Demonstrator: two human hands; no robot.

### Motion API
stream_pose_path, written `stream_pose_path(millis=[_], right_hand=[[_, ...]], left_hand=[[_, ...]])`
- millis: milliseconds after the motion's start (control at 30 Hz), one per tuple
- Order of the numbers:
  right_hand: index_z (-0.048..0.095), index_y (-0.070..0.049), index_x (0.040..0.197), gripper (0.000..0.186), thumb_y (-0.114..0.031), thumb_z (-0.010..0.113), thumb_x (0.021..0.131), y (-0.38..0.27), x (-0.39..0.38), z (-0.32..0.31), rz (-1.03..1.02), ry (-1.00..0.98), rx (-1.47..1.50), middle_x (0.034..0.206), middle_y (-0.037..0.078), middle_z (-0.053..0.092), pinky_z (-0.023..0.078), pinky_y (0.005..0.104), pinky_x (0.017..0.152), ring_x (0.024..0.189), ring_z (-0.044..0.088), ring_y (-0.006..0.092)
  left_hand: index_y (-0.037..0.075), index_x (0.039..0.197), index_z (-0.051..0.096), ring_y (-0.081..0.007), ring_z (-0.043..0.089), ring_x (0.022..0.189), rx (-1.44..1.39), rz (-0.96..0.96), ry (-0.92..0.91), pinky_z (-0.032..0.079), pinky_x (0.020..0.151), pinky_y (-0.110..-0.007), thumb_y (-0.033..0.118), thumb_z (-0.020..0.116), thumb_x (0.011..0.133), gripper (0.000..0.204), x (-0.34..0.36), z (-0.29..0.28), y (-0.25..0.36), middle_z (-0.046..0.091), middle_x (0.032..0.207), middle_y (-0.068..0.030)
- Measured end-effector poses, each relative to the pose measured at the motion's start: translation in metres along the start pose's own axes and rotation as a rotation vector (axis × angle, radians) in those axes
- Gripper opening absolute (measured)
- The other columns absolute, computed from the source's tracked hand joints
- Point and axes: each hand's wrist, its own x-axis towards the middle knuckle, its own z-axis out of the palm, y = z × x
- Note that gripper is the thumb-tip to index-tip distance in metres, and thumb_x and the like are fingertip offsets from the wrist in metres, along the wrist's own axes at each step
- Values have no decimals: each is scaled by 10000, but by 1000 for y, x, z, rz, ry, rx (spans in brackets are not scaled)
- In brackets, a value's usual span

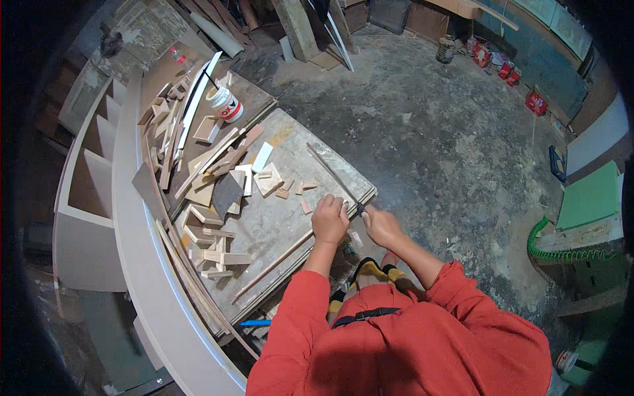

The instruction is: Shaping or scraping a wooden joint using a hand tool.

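Note:
Close to the right edge of the worktable (pixel 305 218), my left hand (pixel 331 218) presses its closed fingers on a long thin wooden strip (pixel 272 267). The strip runs from under that hand down along the table's near edge. Just to the right, my right hand (pixel 383 226) is wrapped round the dark handle of what looks like a narrow hand saw (pixel 331 170). Its long thin blade slants away to the far left over the tabletop, right by my left fingertips. My fingers hide whether the blade touches the strip. Several small wood offcuts (pixel 282 193) lie beyond my left hand.
A curved panel (pixel 129 218) with shelf compartments borders the table's left. Bracket-like wood pieces (pixel 218 254), scrap strips and a white glue tub (pixel 224 104) crowd the tabletop. A coiled green air hose (pixel 561 254) hangs at right. Red packages (pixel 535 102) stand along the far wall.

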Motion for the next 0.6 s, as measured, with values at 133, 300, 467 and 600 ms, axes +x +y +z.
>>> stream_pose_path(millis=[133, 300, 467, 600], right_hand=[[527, -13, 972, 247, -253, 483, 940, 1, -2, -7, -30, 32, 44, 766, 280, 620, 452, 575, 681, 751, 601, 482], [519, -16, 973, 241, -251, 476, 941, 5, -16, -3, -37, -32, 19, 764, 277, 620, 451, 580, 677, 750, 601, 483], [501, -19, 984, 233, -245, 475, 938, 9, -19, -4, -7, -61, 37, 764, 277, 618, 449, 586, 676, 744, 598, 485], [472, -18, 1000, 217, -224, 475, 929, 12, -21, -5, -54, -15, 77, 768, 281, 613, 443, 593, 682, 757, 591, 491]], left_hand=[[72, 823, 660, -320, 580, 819, -12, -16, -3, 483, 701, -412, 125, 665, 759, 84, 0, -2, -3, 578, 811, -110], [79, 841, 668, -308, 565, 856, 54, 11, -47, 459, 745, -425, 169, 684, 738, 137, -5, -17, -6, 601, 857, -93], [90, 908, 696, -295, 567, 907, 129, 12, -8, 453, 771, -416, 177, 696, 745, 184, -32, -34, -15, 631, 930, -85], [86, 909, 701, -295, 582, 870, 67, -45, 54, 469, 771, -402, 119, 681, 764, 151, -39, -34, -16, 641, 912, -80]])
